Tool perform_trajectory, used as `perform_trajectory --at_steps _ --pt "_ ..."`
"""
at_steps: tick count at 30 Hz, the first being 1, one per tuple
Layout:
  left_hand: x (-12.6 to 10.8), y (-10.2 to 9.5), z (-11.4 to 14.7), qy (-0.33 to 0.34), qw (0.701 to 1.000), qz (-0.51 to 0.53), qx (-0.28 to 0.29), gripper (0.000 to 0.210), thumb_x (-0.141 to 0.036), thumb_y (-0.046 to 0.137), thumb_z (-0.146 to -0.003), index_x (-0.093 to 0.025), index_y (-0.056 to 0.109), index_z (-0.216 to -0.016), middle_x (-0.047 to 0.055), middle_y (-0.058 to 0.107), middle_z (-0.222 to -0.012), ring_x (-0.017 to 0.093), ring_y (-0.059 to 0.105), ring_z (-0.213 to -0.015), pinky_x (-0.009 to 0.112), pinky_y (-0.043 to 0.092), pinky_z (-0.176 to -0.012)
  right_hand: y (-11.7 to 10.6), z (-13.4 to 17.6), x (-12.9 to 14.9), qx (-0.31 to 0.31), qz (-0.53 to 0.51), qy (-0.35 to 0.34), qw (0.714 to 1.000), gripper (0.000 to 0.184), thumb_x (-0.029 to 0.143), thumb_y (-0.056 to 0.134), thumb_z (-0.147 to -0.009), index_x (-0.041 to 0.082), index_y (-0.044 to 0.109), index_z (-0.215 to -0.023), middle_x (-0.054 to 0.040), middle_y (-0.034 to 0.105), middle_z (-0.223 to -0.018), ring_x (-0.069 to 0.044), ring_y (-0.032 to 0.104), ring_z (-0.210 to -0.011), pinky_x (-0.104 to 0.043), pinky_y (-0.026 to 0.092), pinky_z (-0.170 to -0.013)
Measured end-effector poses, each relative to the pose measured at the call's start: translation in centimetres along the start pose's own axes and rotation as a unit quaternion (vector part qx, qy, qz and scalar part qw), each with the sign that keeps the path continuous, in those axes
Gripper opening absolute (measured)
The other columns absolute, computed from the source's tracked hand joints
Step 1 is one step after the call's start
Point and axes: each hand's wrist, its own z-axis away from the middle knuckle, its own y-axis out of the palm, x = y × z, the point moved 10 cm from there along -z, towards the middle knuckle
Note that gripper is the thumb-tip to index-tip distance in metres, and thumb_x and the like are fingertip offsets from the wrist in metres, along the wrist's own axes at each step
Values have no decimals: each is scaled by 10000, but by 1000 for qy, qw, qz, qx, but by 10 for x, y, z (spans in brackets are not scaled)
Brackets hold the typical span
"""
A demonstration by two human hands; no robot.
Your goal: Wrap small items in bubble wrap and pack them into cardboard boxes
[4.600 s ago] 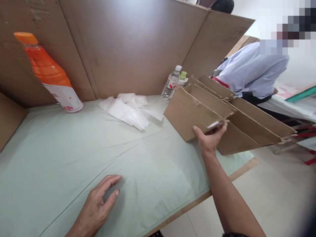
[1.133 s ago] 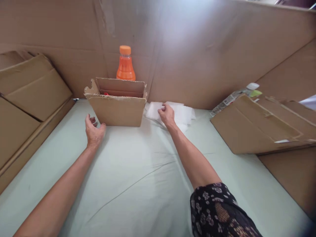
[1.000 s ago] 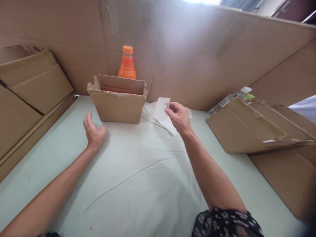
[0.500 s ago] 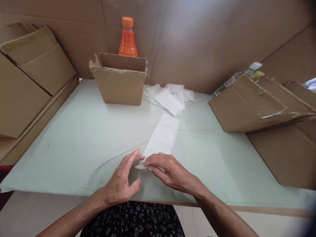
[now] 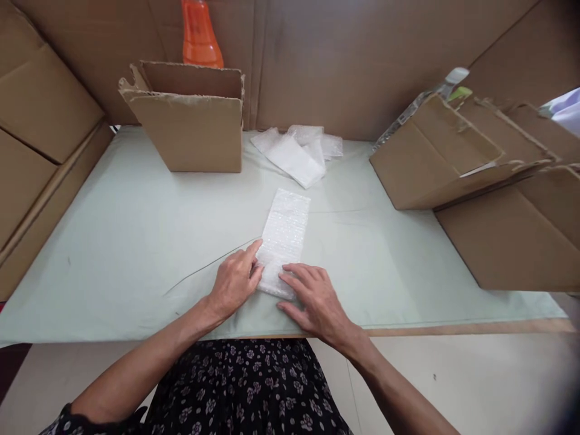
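A flat white strip of bubble wrap (image 5: pixel 286 226) lies lengthwise in front of me, its near end between my hands. My left hand (image 5: pixel 235 281) is at the strip's left edge, index finger stretched along it and thumb apart below; the fingertips touch the wrap. With fingers spread, my right hand (image 5: pixel 312 299) rests its fingertips on the near right part, while its thumb points left just below. Neither hand is closed around the wrap.
An open cardboard box (image 5: pixel 206 133) stands at the back left, an orange bottle (image 5: pixel 202 39) behind it. More bubble wrap pieces (image 5: pixel 296 158) lie at the back. Cardboard boxes (image 5: pixel 435 160) and a clear bottle (image 5: pixel 455 77) are on the right. Another box (image 5: pixel 45 103) stands left. A dark thread (image 5: pixel 203 266) lies on the cloth.
My right hand has opened from the wrap's near edge and lies flatter on it. My left hand has moved against the left edge. The near end now lies flatter; the view has tilted down.
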Motion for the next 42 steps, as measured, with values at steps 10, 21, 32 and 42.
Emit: perform_trajectory --at_steps 10,21,32,42 --pt "-39 -17 34 127 990 -3 64 503 -131 539 -966 -196 456 -1459 70 742 -1057 204 662 -886 361 557 -809 10 3 -19 37 -158 90 983 203 229 521 -1040 217 684 -1159 -54 779 -1036 -190 722 -939 -335 569 -802" --pt "-41 -13 26 159 986 -24 53 459 -114 552 -918 -155 530 -1374 140 655 -1270 282 585 -1180 473 492 -1005 11 1 -9 3 -24 10 1000 228 169 535 -1001 171 657 -1194 -120 758 -1112 -256 683 -982 -426 526 -838" --pt "-16 -15 13 57 987 -151 18 407 -149 490 -947 -132 565 -1346 118 697 -1011 274 619 -924 439 527 -818 10 -6 -3 32 17 5 999 303 278 601 -982 194 637 -1270 -160 688 -1277 -306 640 -1125 -475 520 -897" --pt "-12 -29 25 49 997 -15 49 445 -153 515 -951 -152 526 -1396 87 707 -1028 228 633 -950 396 532 -878 26 -33 -26 99 -99 59 988 305 264 490 -1038 239 660 -1290 -81 760 -1129 -233 689 -1001 -410 534 -876"
